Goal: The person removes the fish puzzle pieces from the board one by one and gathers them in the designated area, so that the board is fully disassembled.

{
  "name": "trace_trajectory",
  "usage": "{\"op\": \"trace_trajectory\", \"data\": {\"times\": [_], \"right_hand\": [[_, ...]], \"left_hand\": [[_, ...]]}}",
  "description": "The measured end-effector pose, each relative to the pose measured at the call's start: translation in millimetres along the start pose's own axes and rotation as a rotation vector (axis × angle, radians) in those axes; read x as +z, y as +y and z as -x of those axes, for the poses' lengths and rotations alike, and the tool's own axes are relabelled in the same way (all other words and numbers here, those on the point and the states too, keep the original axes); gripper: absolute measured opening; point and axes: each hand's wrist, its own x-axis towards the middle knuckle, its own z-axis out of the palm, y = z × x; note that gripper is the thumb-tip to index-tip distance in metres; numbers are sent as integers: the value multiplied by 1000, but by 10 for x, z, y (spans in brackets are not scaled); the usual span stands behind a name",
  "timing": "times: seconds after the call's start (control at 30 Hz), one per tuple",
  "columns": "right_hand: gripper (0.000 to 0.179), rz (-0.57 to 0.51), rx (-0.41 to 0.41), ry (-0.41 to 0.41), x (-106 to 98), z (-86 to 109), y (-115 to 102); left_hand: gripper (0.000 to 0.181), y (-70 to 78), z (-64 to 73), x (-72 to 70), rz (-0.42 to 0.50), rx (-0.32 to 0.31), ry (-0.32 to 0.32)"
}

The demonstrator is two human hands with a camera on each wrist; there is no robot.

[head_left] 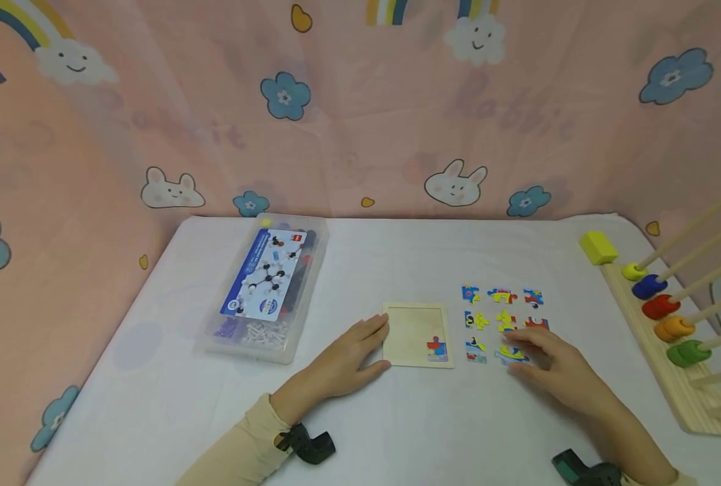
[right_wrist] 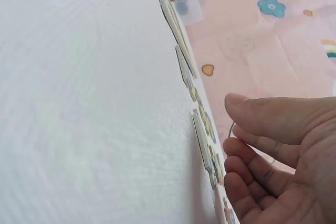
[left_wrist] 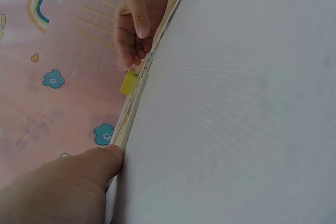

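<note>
A shallow wooden puzzle tray (head_left: 406,337) lies on the white table, with one colourful jigsaw piece (head_left: 437,349) in its lower right corner. My left hand (head_left: 351,354) rests at the tray's left edge, fingers extended; in the left wrist view the thumb (left_wrist: 100,163) touches the rim. Right of the tray, several loose jigsaw pieces (head_left: 475,320) are laid out in rows. Over the right-hand ones hovers my right hand (head_left: 557,368), its fingers loosely bent and nothing between them. From the right wrist view, the fingertips (right_wrist: 236,179) are just above the pieces, partly covering them.
A clear plastic box (head_left: 263,290) with a molecule-picture label stands to the left. At the right is a wooden bead rack (head_left: 658,364) with coloured beads on slanted rods, a yellow block (head_left: 599,248) at its far end. A patterned pink cloth (head_left: 360,135) hangs behind.
</note>
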Motion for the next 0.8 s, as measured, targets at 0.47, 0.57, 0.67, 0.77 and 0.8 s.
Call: {"op": "trace_trajectory", "data": {"times": [0.47, 0.57, 0.67, 0.77, 0.8], "right_hand": [[45, 32, -42, -82, 239, -140, -373], [46, 19, -69, -107, 303, -189, -436], [46, 18, -95, -125, 366, -248, -485], [44, 21, -96, -140, 425, -318, -539], [44, 21, -85, -150, 442, -341, -561]], "left_hand": [[64, -14, 0, 23, -12, 8, 22], [64, -6, 6, 22, -15, 5, 18], [64, -3, 9, 22, -16, 1, 14], [64, -6, 3, 21, -21, 2, 16], [64, -7, 1, 20, -22, 1, 16]]}}
